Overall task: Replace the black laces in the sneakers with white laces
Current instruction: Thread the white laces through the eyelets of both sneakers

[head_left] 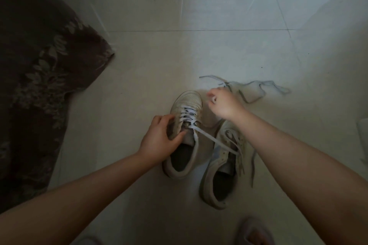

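Two sneakers (185,137) side by side on floor (219,49) — loose laces (258,87) beyond, cloth (39,65) left

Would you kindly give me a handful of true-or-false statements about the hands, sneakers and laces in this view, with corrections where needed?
1. The left hand grips the left sneaker at its side. True.
2. The right hand lies flat on the floor. False: it is raised, fingers curled, apparently pulling a lace end.
3. White lace is threaded through the left sneaker. True.
4. A loose lace lies on the floor tiles beyond the right hand. True.
5. The right sneaker stands on a rug. False: it is on tiles.
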